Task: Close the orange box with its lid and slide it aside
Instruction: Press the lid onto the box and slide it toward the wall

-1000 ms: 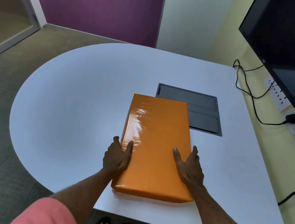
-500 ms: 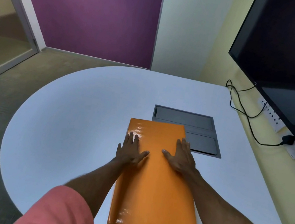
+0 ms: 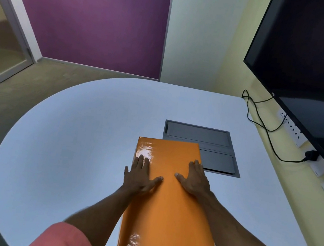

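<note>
Your hands lie flat and open on the orange box, gripping nothing.

Your left hand (image 3: 140, 178) rests palm down near the box's left edge, fingers spread, the outer ones reaching over the side; your right hand (image 3: 194, 181) lies palm down near the right edge, thumb pointing inward. After them, from the largest thing down: the white table (image 3: 80, 141), rounded on its left side, carries everything. A dark screen (image 3: 320, 70) hangs on the wall to your right. The orange box (image 3: 165, 213) lies closed with its glossy lid on, lengthwise in front of you, its near end at the table's near edge. Its far end overlaps the grey panel (image 3: 215, 146) set flush in the table. A black cable (image 3: 267, 129) trails along the table's right edge to a plug at the wall sockets.
</note>
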Tool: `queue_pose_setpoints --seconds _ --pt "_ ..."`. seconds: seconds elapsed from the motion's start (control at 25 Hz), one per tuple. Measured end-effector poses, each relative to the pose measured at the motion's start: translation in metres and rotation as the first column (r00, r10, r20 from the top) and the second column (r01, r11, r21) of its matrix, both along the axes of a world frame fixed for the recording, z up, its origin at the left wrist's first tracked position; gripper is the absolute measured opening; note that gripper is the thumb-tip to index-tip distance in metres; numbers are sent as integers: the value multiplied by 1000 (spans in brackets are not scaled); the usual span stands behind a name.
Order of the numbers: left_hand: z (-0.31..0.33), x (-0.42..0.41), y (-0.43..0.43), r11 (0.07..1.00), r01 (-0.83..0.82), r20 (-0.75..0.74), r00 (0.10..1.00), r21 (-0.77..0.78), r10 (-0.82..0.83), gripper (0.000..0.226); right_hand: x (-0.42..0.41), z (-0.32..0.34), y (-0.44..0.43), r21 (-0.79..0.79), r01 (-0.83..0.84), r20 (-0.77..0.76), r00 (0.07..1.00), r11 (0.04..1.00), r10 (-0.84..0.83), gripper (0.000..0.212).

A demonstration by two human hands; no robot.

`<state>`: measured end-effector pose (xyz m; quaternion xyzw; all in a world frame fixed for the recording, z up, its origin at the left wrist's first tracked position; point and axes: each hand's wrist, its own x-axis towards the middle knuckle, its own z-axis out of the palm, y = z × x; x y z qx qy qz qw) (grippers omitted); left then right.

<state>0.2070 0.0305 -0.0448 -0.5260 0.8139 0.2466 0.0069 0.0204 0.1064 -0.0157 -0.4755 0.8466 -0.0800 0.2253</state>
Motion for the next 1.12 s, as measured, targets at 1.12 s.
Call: queue_pose_setpoints --seconds 1.12 --pt "26 18 29 808 -111 -480 754 579 448 94 -22 31 79 -38 593 715 578 804 -392 86"
